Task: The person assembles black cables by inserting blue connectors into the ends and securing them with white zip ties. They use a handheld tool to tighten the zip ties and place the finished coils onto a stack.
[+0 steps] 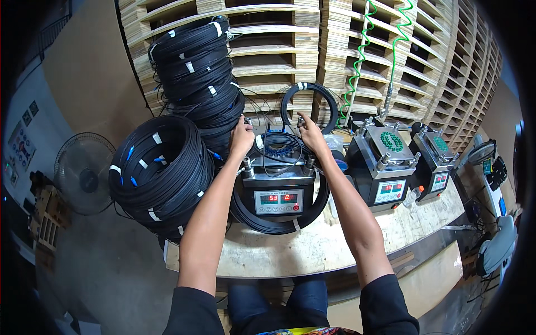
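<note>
The left hand [242, 137] and right hand [310, 135] are at the far corner posts [249, 121] of the central black-and-metal machine [279, 191], left fingers curled in narrow, right fingers partly extended (whether either set grips a post cannot be told). The machine stands on the worktable [268, 259], with a black cable coil [268, 228] curving past its front and sides. Stacked coils [195, 72] rise to its left; two similar machines [365, 176] stand right.
</note>
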The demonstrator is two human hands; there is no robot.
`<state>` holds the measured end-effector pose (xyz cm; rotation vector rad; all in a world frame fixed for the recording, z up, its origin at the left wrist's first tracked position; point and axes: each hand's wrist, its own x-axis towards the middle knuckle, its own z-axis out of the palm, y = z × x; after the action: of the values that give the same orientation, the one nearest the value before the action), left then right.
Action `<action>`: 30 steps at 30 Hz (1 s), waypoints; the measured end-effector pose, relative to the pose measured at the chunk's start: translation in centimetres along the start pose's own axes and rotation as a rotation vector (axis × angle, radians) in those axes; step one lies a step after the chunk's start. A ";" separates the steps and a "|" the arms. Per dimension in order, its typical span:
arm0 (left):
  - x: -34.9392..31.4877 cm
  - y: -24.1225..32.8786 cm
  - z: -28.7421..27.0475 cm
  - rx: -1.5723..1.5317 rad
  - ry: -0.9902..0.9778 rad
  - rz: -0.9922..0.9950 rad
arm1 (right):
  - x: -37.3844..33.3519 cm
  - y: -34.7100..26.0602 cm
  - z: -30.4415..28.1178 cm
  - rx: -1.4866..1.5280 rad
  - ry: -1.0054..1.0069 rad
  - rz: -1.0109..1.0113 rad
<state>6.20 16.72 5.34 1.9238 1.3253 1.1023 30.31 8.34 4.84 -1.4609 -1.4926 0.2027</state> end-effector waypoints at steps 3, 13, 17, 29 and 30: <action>-0.3 0.4 0.1 0.012 -0.017 -0.013 | 0.0 0.2 -0.5 0.041 -0.106 0.050; 1.3 -0.8 0.7 0.010 -0.044 0.076 | 0.0 -1.5 -0.8 -0.040 -0.055 0.086; 1.2 -0.9 0.8 0.077 0.015 0.097 | -0.5 -2.1 -0.8 -0.046 -0.019 0.105; 0.1 0.9 -0.8 0.152 -0.021 0.079 | -0.5 -0.7 -0.4 0.069 -0.032 0.066; 0.2 0.6 -0.6 0.119 -0.012 0.091 | -0.3 -0.7 -0.5 0.065 -0.027 0.065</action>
<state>5.99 16.68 6.22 2.0923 1.3358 1.0744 30.19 7.63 5.39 -1.4609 -1.4478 0.3093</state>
